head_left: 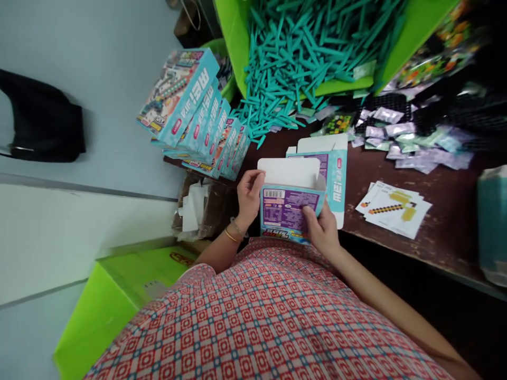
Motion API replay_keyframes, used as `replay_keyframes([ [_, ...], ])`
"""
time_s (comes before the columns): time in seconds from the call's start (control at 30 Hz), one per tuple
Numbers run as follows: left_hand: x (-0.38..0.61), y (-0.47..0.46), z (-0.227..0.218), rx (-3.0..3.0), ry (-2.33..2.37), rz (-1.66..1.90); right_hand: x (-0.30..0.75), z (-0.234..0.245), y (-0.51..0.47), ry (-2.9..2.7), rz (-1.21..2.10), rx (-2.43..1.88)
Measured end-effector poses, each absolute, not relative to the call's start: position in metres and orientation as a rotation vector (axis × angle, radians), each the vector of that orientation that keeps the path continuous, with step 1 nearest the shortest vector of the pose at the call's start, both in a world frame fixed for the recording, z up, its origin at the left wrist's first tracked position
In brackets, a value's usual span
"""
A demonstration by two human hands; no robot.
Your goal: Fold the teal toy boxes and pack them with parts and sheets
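A small cardboard box (pixel 291 208) with purple and blue print is in front of my body, its white top flap standing up. My right hand (pixel 324 228) grips the box at its right side, thumb on the printed face. At the upper left corner, my left hand (pixel 250 195) has its fingers closed on the edge by the flap. Just behind, a flattened carton (pixel 338 177) of the same print lies on the dark table (pixel 380 163). Several picture cards (pixel 398 210) with a yellow pickaxe rest to the right.
Stacked blue boxes (pixel 190 105) stand at the left. A green bin (pixel 233 31) spills teal plastic sticks (pixel 293 63) at the back. Small sachets (pixel 396 129) lie at the back right. A green container (pixel 114 285) is at lower left; a teal-sided block (pixel 493 227) sits far right.
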State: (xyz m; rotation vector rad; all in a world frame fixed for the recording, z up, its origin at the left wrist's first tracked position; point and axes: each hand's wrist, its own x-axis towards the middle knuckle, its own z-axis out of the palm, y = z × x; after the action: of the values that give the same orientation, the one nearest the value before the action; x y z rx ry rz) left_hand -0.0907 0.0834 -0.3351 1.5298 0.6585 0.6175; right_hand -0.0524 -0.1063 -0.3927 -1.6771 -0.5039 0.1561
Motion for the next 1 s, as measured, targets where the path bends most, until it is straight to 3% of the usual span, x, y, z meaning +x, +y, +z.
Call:
replay_keyframes([
  [0.2, -0.088, 0.105, -0.345, 1.081, 0.633, 0.282, -0.056, -0.401, -0.101, -0.574, 0.212, -1.706],
  [0.33, -0.087, 0.107, -0.344, 0.964, 0.636, 0.066, -0.041, -0.391, -0.103, -0.618, 0.018, -1.762],
  [0.5, -0.078, 0.093, -0.342, 1.082, 0.614, 0.205, -0.015, -0.371, -0.098, -0.65, -0.053, -1.789],
  [0.77, -0.081, 0.084, -0.352, 1.159, 0.674, 0.24, 0.022, -0.382, -0.105, -0.628, 0.221, -1.695],
  [1.0, -0.079, 0.082, -0.362, 1.147, 0.622, 0.182, 0.062, -0.375, -0.101, -0.969, 0.331, -1.972],
])
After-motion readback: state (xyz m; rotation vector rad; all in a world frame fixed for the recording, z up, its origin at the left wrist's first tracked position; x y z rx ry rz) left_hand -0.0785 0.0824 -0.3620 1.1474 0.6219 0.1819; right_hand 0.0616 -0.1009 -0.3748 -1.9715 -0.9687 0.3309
